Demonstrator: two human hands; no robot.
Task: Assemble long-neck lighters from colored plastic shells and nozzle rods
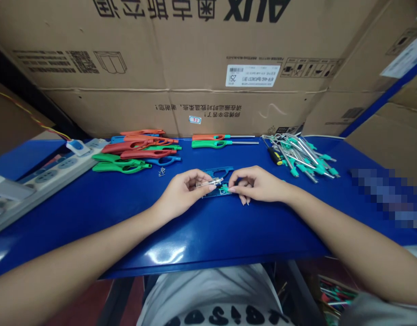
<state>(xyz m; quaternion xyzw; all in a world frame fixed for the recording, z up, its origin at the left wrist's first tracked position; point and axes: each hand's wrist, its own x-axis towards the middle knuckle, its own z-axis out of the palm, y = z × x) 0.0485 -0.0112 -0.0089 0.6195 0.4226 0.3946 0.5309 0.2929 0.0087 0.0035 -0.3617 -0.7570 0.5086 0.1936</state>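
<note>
In the middle of the blue table, my left hand (pixel 188 188) is closed on a clear lighter fuel tank (pixel 208 182) with a metal valve end. My right hand (pixel 251 183) pinches a small green plastic part (pixel 224 188) close to that valve end. Beneath and behind both hands lie blue lighter casing halves (pixel 218 172), partly covered by my fingers. Some tiny metal screws (pixel 161 171) are scattered to the left of my left hand.
Red, green, orange and blue lighter casings (pixel 136 151) lie in a pile at left, beside a power strip (pixel 48 176). Two long-nosed lighters (pixel 211 144) lie at the back. Metal lighter tubes (pixel 303 156) and a screwdriver (pixel 275 156) are at right. A cardboard wall (pixel 181 68) stands behind.
</note>
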